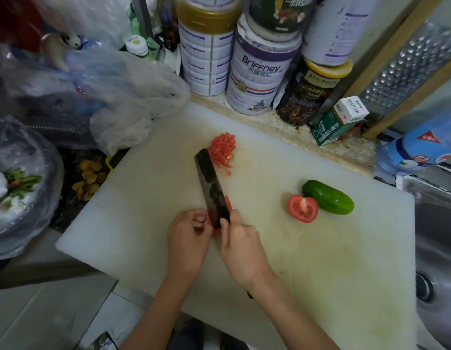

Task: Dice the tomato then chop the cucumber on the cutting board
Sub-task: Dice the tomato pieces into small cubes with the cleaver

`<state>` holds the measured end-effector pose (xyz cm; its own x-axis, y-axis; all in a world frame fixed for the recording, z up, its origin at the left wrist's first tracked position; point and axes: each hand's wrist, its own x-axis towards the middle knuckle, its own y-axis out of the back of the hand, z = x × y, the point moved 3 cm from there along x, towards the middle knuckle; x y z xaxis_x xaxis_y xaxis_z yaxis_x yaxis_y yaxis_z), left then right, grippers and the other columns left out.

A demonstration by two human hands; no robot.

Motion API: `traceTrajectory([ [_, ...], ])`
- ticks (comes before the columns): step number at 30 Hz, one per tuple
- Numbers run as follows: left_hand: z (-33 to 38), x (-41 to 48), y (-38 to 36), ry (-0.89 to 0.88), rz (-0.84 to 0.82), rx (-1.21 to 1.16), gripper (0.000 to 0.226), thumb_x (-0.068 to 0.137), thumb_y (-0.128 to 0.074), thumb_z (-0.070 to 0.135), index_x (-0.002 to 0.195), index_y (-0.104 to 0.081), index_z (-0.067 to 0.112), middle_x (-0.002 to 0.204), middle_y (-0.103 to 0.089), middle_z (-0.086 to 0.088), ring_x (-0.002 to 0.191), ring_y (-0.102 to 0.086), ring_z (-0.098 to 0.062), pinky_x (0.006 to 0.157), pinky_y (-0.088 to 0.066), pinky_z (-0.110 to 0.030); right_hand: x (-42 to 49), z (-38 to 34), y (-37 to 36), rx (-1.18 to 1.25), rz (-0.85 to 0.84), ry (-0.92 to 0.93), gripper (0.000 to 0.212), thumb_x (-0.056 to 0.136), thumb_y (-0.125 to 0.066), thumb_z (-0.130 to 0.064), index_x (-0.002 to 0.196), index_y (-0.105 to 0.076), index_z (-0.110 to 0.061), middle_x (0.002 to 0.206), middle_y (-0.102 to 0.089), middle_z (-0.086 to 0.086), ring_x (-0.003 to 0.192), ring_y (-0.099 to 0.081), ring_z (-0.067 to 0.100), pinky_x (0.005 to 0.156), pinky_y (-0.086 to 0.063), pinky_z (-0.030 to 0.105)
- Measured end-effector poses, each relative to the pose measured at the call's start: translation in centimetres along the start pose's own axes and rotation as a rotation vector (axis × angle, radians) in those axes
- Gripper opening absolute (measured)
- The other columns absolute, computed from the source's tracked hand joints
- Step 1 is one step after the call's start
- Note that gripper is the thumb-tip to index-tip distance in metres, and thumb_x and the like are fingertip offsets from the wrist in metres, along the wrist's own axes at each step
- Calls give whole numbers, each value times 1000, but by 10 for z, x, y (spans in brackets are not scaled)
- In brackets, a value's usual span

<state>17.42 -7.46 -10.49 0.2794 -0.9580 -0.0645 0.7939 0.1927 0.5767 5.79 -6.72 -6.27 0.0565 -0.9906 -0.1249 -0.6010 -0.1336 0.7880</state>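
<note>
One piece of tomato [215, 232] lies in the near middle of the cutting board [143, 210], mostly hidden between the two hands; only a red edge of it shows. The left hand [187, 238] holds it down with curled fingers pressed together, just left of the blade; the right hand [242, 246] grips the knife [211, 188] at the handle, its fingers wrapped round it and one finger lying on the near end of the dark blade. The blade points far and a little left; a few red strips lie along its right side. Beside its tip is a heap of diced tomato [222, 150]; to the right, well apart from the hands, a half tomato [302, 208] sits with its cut face up, seemingly touching a whole cucumber [327, 197]. Beyond the board, tall cans [259, 69] stand on the surface [295, 127]; plastic bags [113, 97] are at the far left; a steel sink [436, 236] is at the right.
</note>
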Motion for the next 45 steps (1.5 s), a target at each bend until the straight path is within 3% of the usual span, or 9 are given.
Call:
traceTrajectory([
  [5,0,-2,0,-13,17,5,18,76,-70,-5,86,-71,10,83,-63,-5,61,-53,5,65,-36,3,-12,7,27,185,-3,-52,11,102,-37,-26,95,-39,-18,57,-46,0,43,-40,11,42,-27,21],
  [9,1,-4,0,3,-20,-10,22,83,-63,-6,97,-69,10,92,-62,-4,68,-57,-2,68,-38,0,-21,20,38,205,-1,-73,15,101,-39,-26,88,-36,-20,52,-42,2,42,-37,15,42,-25,26],
  [15,9,-9,4,5,-70,3,27,90,-65,16,116,-62,16,109,-56,-2,86,-62,-13,84,-52,-34,-36,30,46,177,-14,-49,24,101,-41,-23,79,-33,-29,48,-36,-5,42,-41,13,39,-26,22],
  [19,18,-15,1,-136,-103,122,42,85,-71,33,124,-59,23,113,-48,7,99,-52,-8,81,-46,-25,-38,37,45,154,-44,-20,18,100,-42,-25,83,-37,-20,47,-37,-7,44,-44,13,39,-25,21],
  [24,12,-18,-7,-236,-102,243,51,85,-70,24,133,-54,20,116,-48,2,100,-47,-8,72,-36,-14,-35,39,41,70,-75,88,20,98,-39,-32,83,-36,-20,48,-34,-10,42,-37,15,41,-22,26],
  [29,5,-18,-13,-225,-67,230,47,86,-52,37,126,-58,14,115,-50,1,103,-48,-11,79,-32,-4,-33,37,36,55,-109,123,21,91,-28,-46,89,-34,-25,50,-37,-9,46,-37,15,51,-29,35],
  [33,4,-20,-15,-250,-14,208,44,86,-50,35,120,-62,11,115,-50,1,104,-46,-9,90,-26,1,-27,39,36,70,-74,138,16,93,-35,-41,89,-37,-25,46,-32,-13,43,-39,11,44,-27,30],
  [40,2,-24,-19,-291,51,197,38,90,-54,27,118,-65,5,116,-54,-7,104,-51,-19,91,-35,-15,-22,40,32,42,-24,163,14,94,-44,-32,84,-34,-29,42,-25,-14,39,-34,7,39,-18,22],
  [45,1,-29,-22,-327,68,285,37,87,-61,17,120,-65,2,117,-57,-12,101,-52,-25,85,-47,-33,-21,37,35,26,9,185,14,94,-37,-40,84,-27,-39,42,-23,-14,37,-33,4,38,-16,12],
])
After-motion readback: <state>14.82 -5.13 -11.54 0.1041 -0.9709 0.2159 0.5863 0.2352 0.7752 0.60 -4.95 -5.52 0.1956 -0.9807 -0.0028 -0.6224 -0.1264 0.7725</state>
